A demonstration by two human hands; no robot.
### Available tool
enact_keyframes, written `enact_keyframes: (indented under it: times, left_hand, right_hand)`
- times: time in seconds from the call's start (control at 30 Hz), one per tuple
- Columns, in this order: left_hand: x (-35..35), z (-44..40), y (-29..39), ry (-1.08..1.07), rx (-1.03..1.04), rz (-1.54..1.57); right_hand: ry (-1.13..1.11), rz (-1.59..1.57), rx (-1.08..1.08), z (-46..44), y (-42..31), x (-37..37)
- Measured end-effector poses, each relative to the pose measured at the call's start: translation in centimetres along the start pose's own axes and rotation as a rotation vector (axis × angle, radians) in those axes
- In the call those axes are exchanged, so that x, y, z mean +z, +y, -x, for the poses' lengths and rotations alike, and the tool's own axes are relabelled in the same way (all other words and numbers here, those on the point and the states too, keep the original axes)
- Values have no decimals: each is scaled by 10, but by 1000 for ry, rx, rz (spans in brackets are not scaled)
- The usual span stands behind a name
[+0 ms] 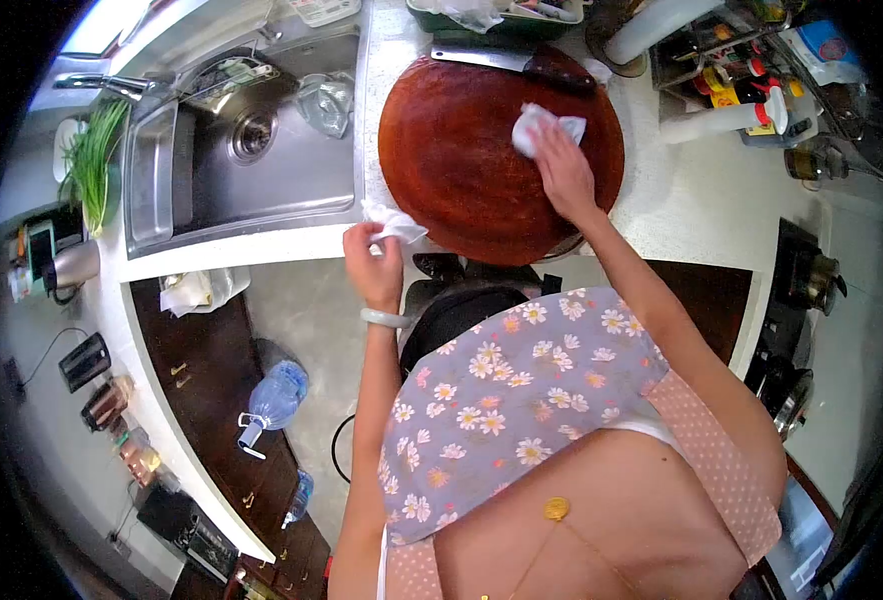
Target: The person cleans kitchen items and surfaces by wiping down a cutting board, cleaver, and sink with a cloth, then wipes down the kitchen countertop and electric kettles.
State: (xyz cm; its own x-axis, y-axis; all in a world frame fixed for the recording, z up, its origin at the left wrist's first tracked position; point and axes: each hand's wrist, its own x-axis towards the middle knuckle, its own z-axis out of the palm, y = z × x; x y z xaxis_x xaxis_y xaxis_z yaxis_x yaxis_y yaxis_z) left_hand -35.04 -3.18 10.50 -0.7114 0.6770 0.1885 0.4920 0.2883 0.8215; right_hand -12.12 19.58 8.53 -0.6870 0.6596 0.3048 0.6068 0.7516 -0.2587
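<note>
My right hand (564, 178) presses a crumpled white paper towel (531, 128) onto the round reddish-brown chopping board (451, 165), right of its middle. Between the sink and the board's near left edge, my left hand (373, 268) pinches a second white paper towel (397, 224) at the counter's front edge. The board's surface looks dark and shiny. A cleaver (506, 62) with a dark handle lies across the far side of the board, beyond my right hand.
Left of the board is a steel sink (271, 200) with a clear plastic bag (325, 104) in it. Green onions (96, 160) lie beyond the sink. A bottle rack (721, 50) stands at the right. A water jug (279, 395) sits on the floor.
</note>
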Motion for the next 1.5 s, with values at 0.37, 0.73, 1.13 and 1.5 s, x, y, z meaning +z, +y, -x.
enact_keyframes:
  times: [0.37, 0.73, 1.13, 1.5]
  left_hand:
    - [43, -25, 52, -68, 98, 139]
    - [47, -16, 60, -77, 59, 170]
    - [98, -22, 81, -563, -797, 976]
    - [88, -18, 52, -607, -947, 1096]
  right_hand:
    - [-74, -249, -218, 24, -74, 1]
    - [353, -8, 244, -73, 44, -14]
    - [-213, -10, 165, -41, -22, -13]
    - [-248, -692, 148, -1, -61, -44]
